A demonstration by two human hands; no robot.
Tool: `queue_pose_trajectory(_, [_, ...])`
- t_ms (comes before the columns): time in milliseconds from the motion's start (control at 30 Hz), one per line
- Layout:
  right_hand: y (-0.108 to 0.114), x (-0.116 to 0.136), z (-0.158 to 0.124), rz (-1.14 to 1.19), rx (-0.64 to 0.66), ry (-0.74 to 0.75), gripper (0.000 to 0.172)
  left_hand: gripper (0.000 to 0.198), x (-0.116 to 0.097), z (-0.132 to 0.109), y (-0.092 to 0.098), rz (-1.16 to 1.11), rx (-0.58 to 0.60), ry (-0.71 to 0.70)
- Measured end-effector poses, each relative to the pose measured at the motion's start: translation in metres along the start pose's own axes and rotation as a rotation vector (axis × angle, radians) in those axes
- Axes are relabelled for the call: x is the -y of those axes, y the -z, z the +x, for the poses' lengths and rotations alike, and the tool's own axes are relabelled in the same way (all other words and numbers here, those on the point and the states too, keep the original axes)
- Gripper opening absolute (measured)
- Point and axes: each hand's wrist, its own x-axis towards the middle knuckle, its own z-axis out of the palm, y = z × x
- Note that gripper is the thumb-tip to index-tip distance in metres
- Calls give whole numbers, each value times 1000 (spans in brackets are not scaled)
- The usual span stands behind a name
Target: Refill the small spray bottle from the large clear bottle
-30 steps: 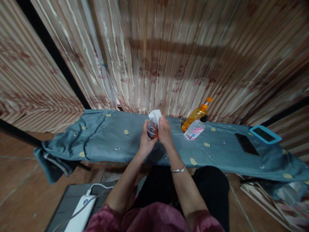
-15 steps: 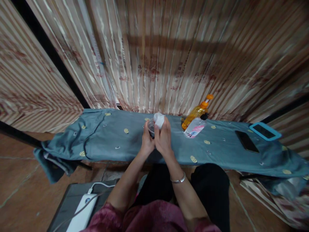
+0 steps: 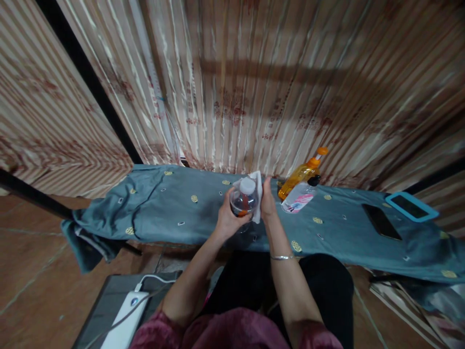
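My left hand (image 3: 227, 219) is wrapped around the lower side of a clear plastic bottle (image 3: 242, 201) with a white cap and a dark and orange label. The bottle is upright, cap facing me. A white tissue (image 3: 257, 196) lies against its right side, with part showing behind the cap. My right hand (image 3: 268, 202) presses this tissue to the bottle with the palm, fingers fairly straight and pointing away from me. The bottle's far side is hidden.
On the bench's blue-green cloth (image 3: 203, 218), an orange pump bottle (image 3: 300, 178) stands right of my hands beside a clear bottle (image 3: 300, 196) with a black cap. Farther right lie a black phone (image 3: 381, 221) and a blue-framed device (image 3: 412, 206). A white power bank (image 3: 125, 320) sits lower left.
My right hand has come off the cap and moved to the bottle's right side with the tissue, opening out flatter. The white cap and label now show. The view has shifted slightly.
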Motion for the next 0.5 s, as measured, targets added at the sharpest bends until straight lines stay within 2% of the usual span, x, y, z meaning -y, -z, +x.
queue_pose_trajectory(133, [-1,41,21,-126,272,-123,71,81,-4,-5,-3,55,37,35])
queue_pose_trajectory(233, [-4,56,28,-207,343,-127,69,79,-5,-3,-4,60,55,51])
queue_pose_trajectory(367, [0,45,6,-280,149,-20,68,83,-4,-4,-9,8,50,23])
queue_pose_trajectory(500, [-6,20,-36,-562,-159,281,64,87,0,-7,-17,-68,-12,-13])
